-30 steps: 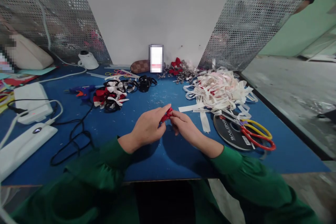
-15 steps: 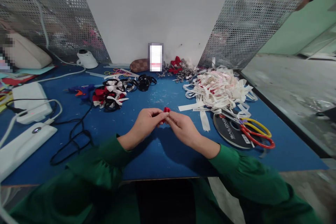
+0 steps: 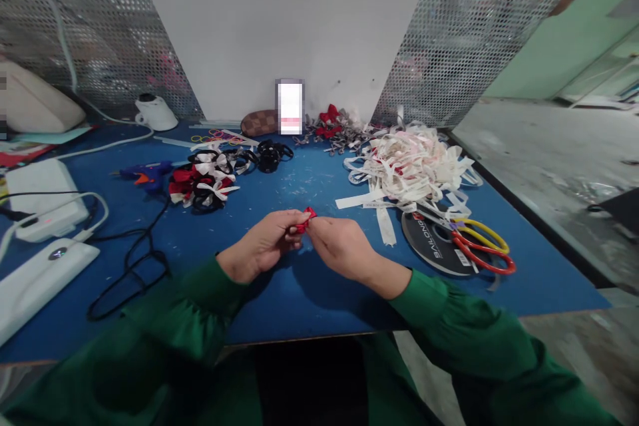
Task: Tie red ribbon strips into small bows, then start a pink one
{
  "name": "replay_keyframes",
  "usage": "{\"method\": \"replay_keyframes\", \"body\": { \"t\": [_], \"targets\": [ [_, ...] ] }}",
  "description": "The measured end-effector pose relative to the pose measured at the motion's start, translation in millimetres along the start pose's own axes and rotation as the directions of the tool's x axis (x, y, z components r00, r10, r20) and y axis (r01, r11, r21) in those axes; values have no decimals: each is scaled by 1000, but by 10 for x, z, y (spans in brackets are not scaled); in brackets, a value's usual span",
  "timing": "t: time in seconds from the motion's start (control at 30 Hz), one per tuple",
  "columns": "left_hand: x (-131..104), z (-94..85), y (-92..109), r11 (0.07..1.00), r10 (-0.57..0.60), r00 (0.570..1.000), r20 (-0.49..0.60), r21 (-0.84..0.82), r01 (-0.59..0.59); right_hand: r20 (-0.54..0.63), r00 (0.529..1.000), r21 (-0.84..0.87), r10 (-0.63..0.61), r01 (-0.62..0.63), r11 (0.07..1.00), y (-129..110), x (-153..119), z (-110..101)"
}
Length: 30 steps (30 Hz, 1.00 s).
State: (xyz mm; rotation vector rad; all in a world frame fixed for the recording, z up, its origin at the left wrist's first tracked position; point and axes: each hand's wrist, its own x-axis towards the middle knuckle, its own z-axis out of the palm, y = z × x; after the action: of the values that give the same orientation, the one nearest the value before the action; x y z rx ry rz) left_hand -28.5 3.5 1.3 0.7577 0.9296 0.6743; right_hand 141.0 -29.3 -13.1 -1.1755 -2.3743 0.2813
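The left hand (image 3: pixel 260 245) has rolled, showing more palm; it and the right hand (image 3: pixel 344 247) pinch a small red thing (image 3: pixel 310 212).

The phone (image 3: pixel 290 106) shows a white screen with a pink band. Left of the phone, the pouch (image 3: pixel 258 123) is checked in two browns and the glue gun (image 3: pixel 150 173) is blue with orange. In front of the phone, the table (image 3: pixel 309 181) is blue, the held cloth (image 3: pixel 302 226) is glossy red and both sleeves (image 3: pixel 449 299) are deep green. Right of the phone, the ribbons (image 3: pixel 414 163) are mainly cream, the reel (image 3: pixel 422 236) black with white lettering, and the scissors (image 3: pixel 460 241) yellow and red at the handles.
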Motion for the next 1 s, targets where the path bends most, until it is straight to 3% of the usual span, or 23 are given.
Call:
{"method": "replay_keyframes", "body": {
  "t": [0.2,0.37,0.57,0.67,0.77,0.9,1.0],
  "targets": [
    [13,-13,32,967,211,975,-64,162,-198,10,986,447,168,-155,881,7,27,-10],
    [-11,24,39,920,303,950,-68,281,-273,-22,965,579,262,-201,790,-1,43,-63],
    [-58,58,25,800,404,915,-5,487,-351,182,886,834,425,-369,411,13,91,-20],
    [-61,36,30,699,459,887,44,599,-391,222,872,872,436,-378,312,23,105,14],
    [-54,14,42,706,444,895,48,596,-383,192,894,859,404,-352,372,33,99,14],
    [-42,14,51,908,238,971,-11,358,-219,15,953,697,301,-226,680,26,74,-27],
    [-19,10,44,980,90,996,-2,175,-89,-89,975,580,205,-117,806,9,61,-52]
  ]
}}
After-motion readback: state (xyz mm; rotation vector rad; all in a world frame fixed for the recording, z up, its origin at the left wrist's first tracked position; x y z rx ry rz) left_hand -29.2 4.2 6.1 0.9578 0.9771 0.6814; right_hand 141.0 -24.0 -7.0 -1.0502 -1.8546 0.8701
